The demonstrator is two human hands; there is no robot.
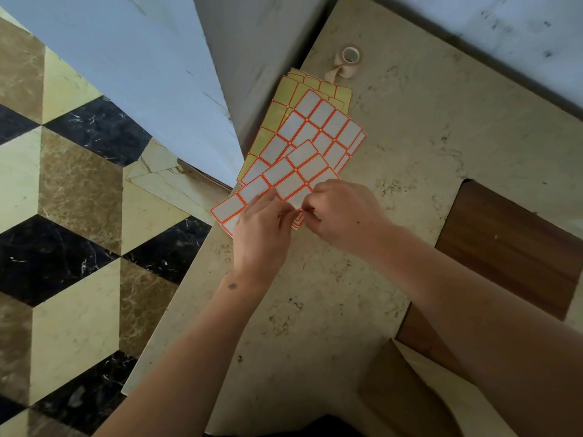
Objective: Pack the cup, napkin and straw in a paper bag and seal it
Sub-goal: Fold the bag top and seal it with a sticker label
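Both hands meet over the label sheets (303,146): left hand (263,228) and right hand (344,212) pinch the nearest sheet's edge. Paper bag (407,395) lies near right, under the right forearm.

Home: patterned marble floor (72,184), stone table (410,127)

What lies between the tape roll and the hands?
In the head view, a fanned stack of label sheets fills the stretch from the tape roll to the left hand and right hand.
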